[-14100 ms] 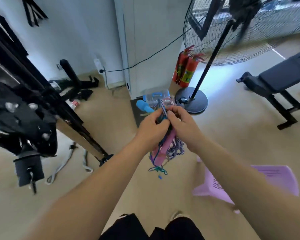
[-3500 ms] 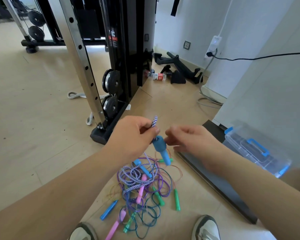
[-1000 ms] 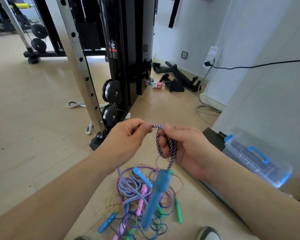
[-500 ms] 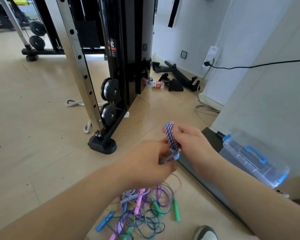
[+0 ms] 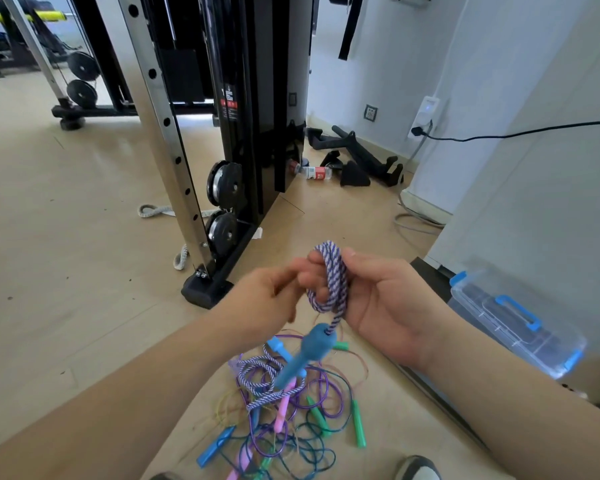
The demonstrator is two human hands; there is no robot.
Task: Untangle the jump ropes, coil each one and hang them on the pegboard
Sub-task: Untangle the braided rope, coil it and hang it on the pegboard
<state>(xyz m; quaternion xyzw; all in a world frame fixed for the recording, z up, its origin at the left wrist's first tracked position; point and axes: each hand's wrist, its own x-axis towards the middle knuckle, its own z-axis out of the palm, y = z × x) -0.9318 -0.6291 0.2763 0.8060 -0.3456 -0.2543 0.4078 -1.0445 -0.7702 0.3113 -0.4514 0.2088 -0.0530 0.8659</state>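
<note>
**A:** Status on the ropes?

**B:** R hand [image 5: 388, 306] has the braided rope [image 5: 331, 271] looped a few turns round its curled fingers, thumb side up, above the floor [image 5: 66, 271]. The blue handle [image 5: 312, 351] dangles just below the coil. L hand [image 5: 267, 299] is curled w/ fingertips at the coil's left edge. Can't tell if it actually pinches a strand, the view's blocked there.

**A:** And the rest?

**B:** The pile [image 5: 291, 410] of thin ropes lies on the floor right under my hands, all tangled. More of the braided rope sits in it, mixed w/ pink, green & blue handles.

**A:** What worries you?

**B:** Mainly that tail end. If I wind more w/o freeing it first, I'd guess it drags the thin cords up & tightens the snarl. Also the loops look loose on the fingers. A slack grip could let them slide off, and the handle's weight would then pull the coil apart.

**A:** Pegboard?

**B:** Not in view, so hanging is a way off imo. Clear box [image 5: 513, 323] sits off to the right, apart from the pile.
</note>
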